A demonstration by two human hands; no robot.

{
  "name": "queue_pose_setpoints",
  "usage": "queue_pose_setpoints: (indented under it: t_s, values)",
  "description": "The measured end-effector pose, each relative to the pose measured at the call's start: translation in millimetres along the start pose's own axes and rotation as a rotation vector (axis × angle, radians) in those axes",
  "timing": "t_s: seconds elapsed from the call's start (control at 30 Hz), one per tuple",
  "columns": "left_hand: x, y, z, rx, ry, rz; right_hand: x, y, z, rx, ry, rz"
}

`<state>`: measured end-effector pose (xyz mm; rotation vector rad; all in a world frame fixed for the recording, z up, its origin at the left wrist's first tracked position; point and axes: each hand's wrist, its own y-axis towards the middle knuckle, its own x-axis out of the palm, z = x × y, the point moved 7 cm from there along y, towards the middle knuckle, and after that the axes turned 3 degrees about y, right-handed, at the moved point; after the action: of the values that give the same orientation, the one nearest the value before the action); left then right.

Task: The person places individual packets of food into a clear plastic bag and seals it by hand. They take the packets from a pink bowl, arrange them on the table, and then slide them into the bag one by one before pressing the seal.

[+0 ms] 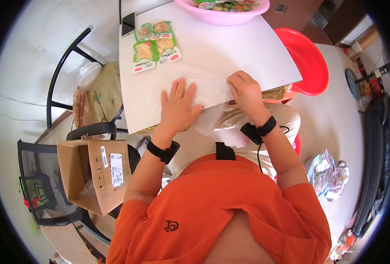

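On the white table [247,43], my left hand [179,107] lies flat, palm down and fingers spread, on a clear plastic bag [208,89]. My right hand [246,90] pinches the bag's right side at the table's front edge; part of the bag hangs below that edge. Beyond my left hand lie several food packets [144,52] with green and clear film, side by side in two rows. A pink plastic basin [229,17] at the far edge holds many more packets.
A smartphone [128,24] lies at the table's far left corner. A red basin [309,62] stands beyond the right edge. To the left are an open cardboard box [110,198] and a chair with a black metal frame [61,67]. Filled plastic bags [322,173] lie on the floor at right.
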<state>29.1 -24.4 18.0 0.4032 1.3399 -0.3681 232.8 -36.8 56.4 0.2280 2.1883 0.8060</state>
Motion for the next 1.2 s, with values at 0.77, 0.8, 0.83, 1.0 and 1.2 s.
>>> queue_pose_setpoints:
  t_s: [0.77, 0.8, 0.83, 1.0, 1.2]
  values:
    - [-80.1, 13.9, -137.6, -0.108, 0.110, 0.178, -15.4, -26.6, 20.8, 0.208, -0.131, -0.015]
    - [-81.6, 18.8, -147.8, -0.104, 0.139, 0.242, -13.1, -25.1, 17.9, 0.208, -0.131, -0.017]
    - [-82.5, 25.8, -152.2, -0.106, 0.140, 0.242, -8.7, -24.0, 17.0, 0.245, -0.169, -0.076]
    - [-62.1, 71.9, -182.9, -0.442, 0.072, 0.025, -19.9, -26.2, 19.0, 0.276, -0.189, -0.042]
    - [-51.5, 98.9, -178.9, -0.458, 0.110, 0.108, -50.0, -22.2, 33.7, 0.312, -0.192, 0.081]
